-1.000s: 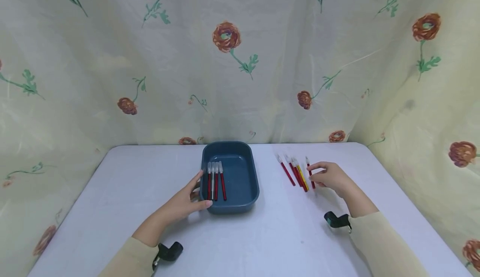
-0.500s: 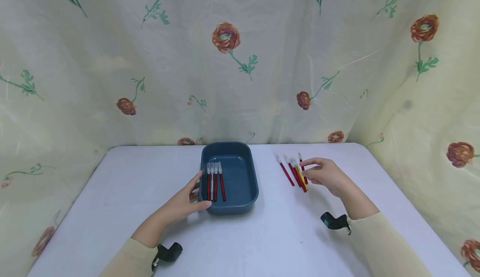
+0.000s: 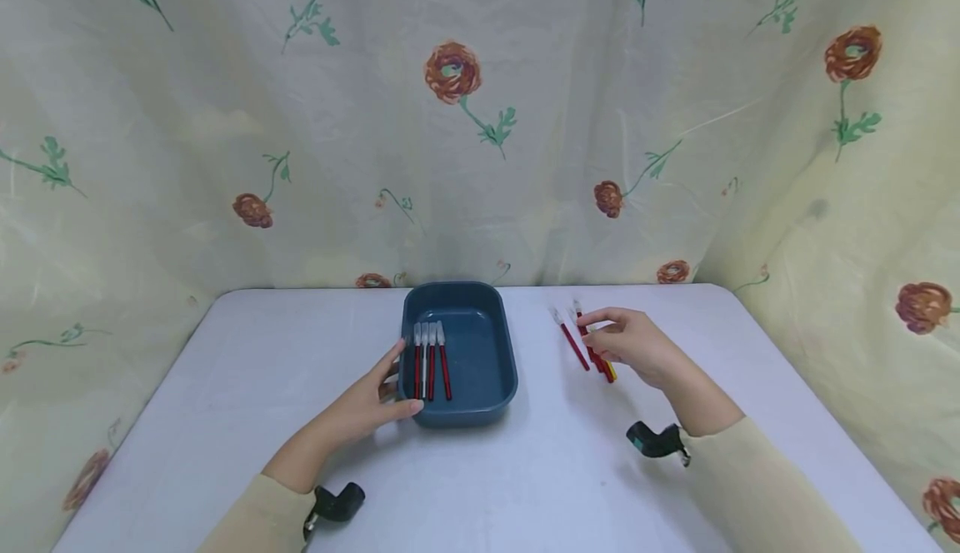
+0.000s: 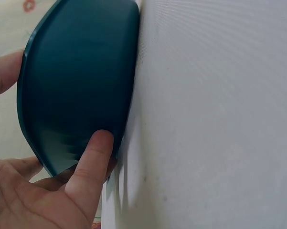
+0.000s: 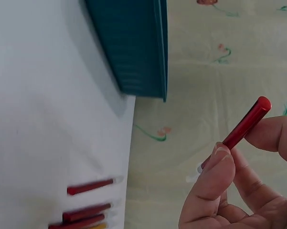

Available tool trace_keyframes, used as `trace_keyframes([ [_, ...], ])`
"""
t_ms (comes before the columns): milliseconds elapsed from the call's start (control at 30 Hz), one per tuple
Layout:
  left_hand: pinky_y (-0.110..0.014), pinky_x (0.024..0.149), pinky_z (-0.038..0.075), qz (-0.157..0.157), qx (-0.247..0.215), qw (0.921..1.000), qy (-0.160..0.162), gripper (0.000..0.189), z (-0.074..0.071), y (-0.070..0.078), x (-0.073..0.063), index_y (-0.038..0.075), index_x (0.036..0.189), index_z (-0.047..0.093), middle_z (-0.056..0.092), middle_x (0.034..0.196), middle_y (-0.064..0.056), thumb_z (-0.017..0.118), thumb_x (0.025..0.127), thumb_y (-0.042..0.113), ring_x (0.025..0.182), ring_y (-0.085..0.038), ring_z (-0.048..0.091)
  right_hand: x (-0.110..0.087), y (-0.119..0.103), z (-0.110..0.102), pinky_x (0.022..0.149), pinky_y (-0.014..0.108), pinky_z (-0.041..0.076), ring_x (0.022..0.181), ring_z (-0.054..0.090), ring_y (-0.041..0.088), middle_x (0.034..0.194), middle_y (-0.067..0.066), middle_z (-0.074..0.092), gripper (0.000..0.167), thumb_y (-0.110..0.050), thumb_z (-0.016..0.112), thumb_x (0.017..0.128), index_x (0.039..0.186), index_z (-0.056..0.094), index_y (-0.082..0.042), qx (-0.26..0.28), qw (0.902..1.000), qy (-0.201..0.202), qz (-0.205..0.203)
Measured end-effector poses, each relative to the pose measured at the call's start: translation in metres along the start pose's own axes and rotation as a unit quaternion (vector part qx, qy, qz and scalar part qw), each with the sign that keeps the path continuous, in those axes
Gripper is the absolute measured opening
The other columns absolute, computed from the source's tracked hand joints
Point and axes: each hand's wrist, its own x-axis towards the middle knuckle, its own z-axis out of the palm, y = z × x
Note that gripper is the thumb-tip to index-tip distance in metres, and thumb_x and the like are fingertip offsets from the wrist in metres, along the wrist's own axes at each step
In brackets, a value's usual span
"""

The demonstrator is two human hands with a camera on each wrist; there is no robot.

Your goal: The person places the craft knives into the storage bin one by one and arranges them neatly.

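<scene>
My left hand [image 3: 363,407] holds the left side of a dark blue tray [image 3: 483,361], fingers along the wall and thumb at the near left corner. Inside, several slim pen-like sticks [image 3: 432,370] with clear caps lie side by side against the left wall, mostly red. To the right of the tray, my right hand [image 3: 633,345] pinches a red pen-like stick [image 5: 248,122] between thumb and fingers, its clear cap pointing away. It hovers over a loose group of similar sticks on the table, red ones [image 3: 575,349] and a yellow one [image 3: 612,368], partly hidden by the hand.
A white-covered table [image 3: 510,486] bears everything. Behind and at both sides hangs a floral curtain [image 3: 525,203], close to the table's far edge. Black wrist cameras [image 3: 341,503] stick out below both sleeves.
My right hand has moved left with the red pen-like stick, from the right of the loose group to above it. The left hand and the tray stay where they were.
</scene>
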Motion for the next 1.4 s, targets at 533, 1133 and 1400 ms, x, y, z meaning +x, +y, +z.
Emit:
trace_keyframes([
  [533, -0.06, 0.108, 0.036, 0.005, -0.004, 1.0, -0.001, 0.103, -0.001, -0.002, 0.0, 0.025, 0.163, 0.011, 0.025, 0.162, -0.023, 0.079, 0.086, 0.039, 0.143, -0.046, 0.033, 0.015, -0.019, 0.042, 0.095, 0.044, 0.05, 0.1, 0.062, 0.027, 0.11, 0.013, 0.07, 0.034, -0.012, 0.064, 0.096, 0.129, 0.063, -0.006, 0.049, 0.9985, -0.023, 0.002],
  [1133, -0.061, 0.107, 0.038, 0.002, 0.006, 1.0, 0.002, 0.104, 0.0, -0.003, 0.001, 0.027, 0.162, 0.011, 0.025, 0.161, -0.023, 0.08, 0.085, 0.041, 0.142, -0.047, 0.034, 0.029, -0.037, 0.083, 0.101, 0.049, 0.049, 0.097, 0.066, 0.024, 0.113, 0.018, 0.07, 0.037, -0.008, 0.066, 0.093, 0.13, 0.063, -0.002, 0.073, 0.9941, -0.08, -0.003],
  [1400, -0.06, 0.107, 0.038, 0.002, 0.004, 1.0, 0.004, 0.104, 0.001, -0.002, 0.001, 0.026, 0.163, 0.012, 0.025, 0.161, -0.023, 0.08, 0.086, 0.04, 0.142, -0.047, 0.034, 0.037, -0.046, 0.099, 0.097, 0.04, 0.053, 0.095, 0.065, 0.022, 0.125, 0.022, 0.064, 0.035, -0.01, 0.067, 0.095, 0.129, 0.064, -0.004, 0.074, 0.993, -0.092, 0.011],
])
